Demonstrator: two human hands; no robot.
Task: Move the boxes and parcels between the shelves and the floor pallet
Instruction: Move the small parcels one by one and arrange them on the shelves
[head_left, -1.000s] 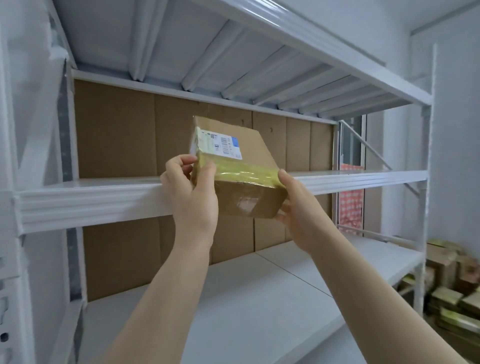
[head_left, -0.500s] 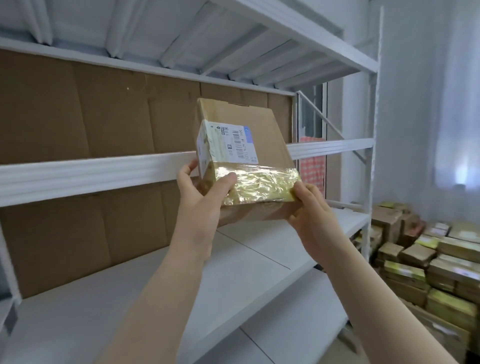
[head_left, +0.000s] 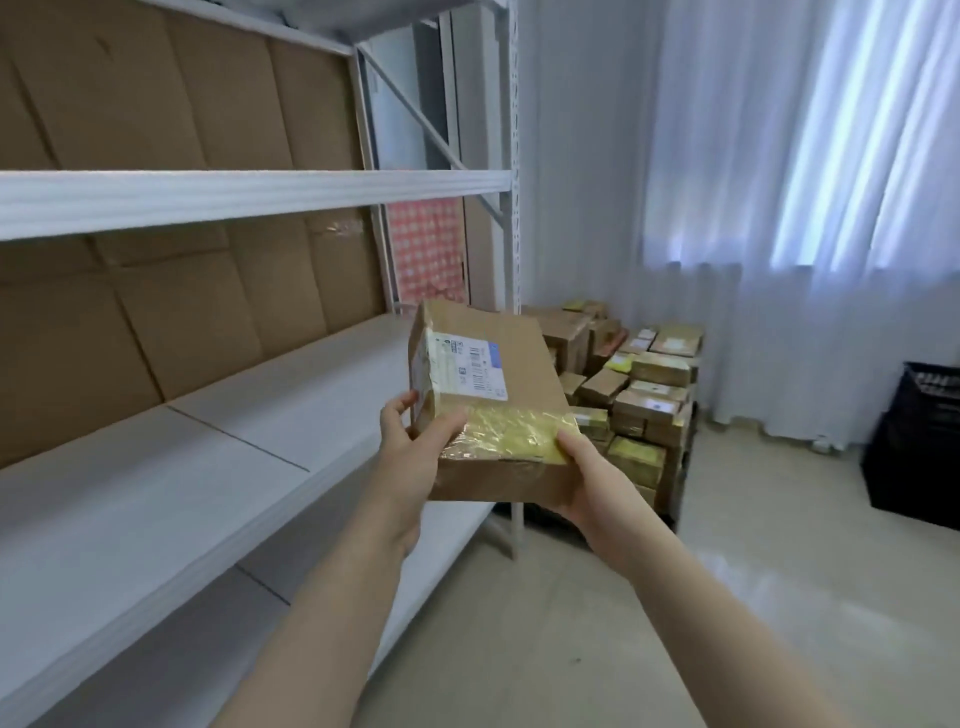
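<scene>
A flat brown cardboard parcel, banded in crinkled yellow tape, is held in the air beside white metal shelves; left hand and right hand curl round its near corners; taped boxes stacked beyond.

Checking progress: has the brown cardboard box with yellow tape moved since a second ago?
Yes. The brown cardboard box with yellow tape, then level with the white middle shelf beam, is now well below it, nearer the rack's end post.
</scene>
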